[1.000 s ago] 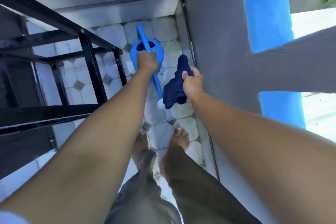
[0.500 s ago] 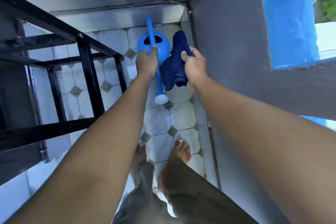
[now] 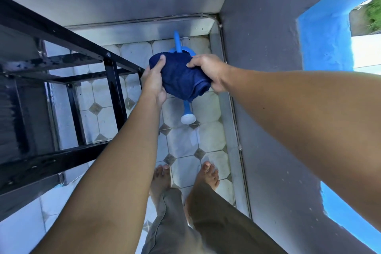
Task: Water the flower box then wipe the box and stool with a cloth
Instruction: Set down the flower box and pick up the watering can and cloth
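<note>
A dark blue cloth (image 3: 179,76) hangs bunched between both hands above the tiled floor. My left hand (image 3: 153,81) grips its left end, thumb over the top. My right hand (image 3: 208,71) pinches its right end. Below the cloth a light blue watering can (image 3: 186,109) stands on the floor by the corner, mostly hidden; only its handle at the top and its white-tipped spout show. No flower box or stool is clearly in view.
A black metal frame (image 3: 111,80) with crossbars stands at the left. Grey walls (image 3: 268,68) close in ahead and on the right, with blue-edged openings. My bare feet (image 3: 185,177) stand on the octagonal floor tiles (image 3: 181,142) in a narrow strip.
My left hand has let go of the watering can, which now stands on the floor, and has taken hold of the cloth alongside my right hand.
</note>
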Demonstrator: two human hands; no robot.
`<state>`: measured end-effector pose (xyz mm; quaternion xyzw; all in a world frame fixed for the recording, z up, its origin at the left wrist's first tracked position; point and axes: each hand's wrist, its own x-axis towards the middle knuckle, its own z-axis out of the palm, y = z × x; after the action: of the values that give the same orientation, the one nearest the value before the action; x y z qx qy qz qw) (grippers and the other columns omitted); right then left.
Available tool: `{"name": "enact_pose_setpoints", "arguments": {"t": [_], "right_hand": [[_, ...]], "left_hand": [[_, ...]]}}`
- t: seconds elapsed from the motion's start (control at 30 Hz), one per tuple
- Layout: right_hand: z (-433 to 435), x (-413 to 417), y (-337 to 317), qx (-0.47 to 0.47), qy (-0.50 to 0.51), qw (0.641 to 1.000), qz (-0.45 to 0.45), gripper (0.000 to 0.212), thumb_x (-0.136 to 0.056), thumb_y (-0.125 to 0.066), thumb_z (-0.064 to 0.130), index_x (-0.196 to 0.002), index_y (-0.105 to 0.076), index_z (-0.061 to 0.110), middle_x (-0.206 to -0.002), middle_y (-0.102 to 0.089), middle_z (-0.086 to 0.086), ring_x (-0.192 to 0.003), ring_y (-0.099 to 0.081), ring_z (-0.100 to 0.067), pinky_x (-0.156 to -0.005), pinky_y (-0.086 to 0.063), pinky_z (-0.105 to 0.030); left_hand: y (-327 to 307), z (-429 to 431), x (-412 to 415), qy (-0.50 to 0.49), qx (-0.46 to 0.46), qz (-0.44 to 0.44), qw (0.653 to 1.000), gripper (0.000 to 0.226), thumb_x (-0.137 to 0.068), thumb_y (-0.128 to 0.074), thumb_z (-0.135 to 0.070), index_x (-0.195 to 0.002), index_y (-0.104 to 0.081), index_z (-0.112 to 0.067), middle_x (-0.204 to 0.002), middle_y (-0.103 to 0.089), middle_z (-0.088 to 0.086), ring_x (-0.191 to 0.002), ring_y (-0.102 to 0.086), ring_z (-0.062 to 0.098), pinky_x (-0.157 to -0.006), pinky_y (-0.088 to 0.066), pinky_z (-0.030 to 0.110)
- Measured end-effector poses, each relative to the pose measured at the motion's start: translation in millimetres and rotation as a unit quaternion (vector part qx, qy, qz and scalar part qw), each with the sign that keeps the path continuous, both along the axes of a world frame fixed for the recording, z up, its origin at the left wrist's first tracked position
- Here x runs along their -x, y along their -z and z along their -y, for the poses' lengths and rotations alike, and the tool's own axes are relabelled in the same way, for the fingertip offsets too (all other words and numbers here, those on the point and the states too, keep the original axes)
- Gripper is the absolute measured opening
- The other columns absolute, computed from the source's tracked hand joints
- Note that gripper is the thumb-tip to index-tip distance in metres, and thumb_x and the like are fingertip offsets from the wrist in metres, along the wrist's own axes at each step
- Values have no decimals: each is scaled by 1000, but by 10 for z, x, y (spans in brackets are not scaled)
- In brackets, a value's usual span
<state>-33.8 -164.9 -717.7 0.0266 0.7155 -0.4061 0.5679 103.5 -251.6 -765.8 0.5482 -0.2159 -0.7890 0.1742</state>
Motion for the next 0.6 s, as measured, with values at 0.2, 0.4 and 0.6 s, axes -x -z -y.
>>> {"name": "enact_pose_setpoints", "arguments": {"t": [0.2, 0.4, 0.6], "right_hand": [[272, 143, 56, 29, -32, 989, -144, 12, -91, -69, 5, -100, -69, 13, -89, -71, -5, -72, -67, -18, -49, -51, -19], [482, 203, 293, 15, -113, 950, -291, 43, -100, -51, 7, -142, -53, 14, -143, -56, -4, -127, -54, -17, -111, -41, -30], [142, -116, 472, -59, -294, 932, -202, 58, -94, -48, 5, -151, -40, 13, -143, -54, -12, -127, -54, -30, -111, -43, -42]], "left_hand": [[55, 171, 148, -56, 69, 10, 996, 35, -85, -74, -24, -115, -65, -9, -111, -73, 11, -99, -71, 25, -76, -60, 37], [234, 204, 333, 89, 176, 208, 958, 72, -93, -54, -43, -152, -20, -18, -151, -39, 9, -132, -46, 24, -106, -43, 39], [309, -83, 283, 293, 257, 174, 904, 49, -101, -43, -26, -148, -38, -15, -152, -41, 4, -136, -43, 17, -108, -34, 24]]}}
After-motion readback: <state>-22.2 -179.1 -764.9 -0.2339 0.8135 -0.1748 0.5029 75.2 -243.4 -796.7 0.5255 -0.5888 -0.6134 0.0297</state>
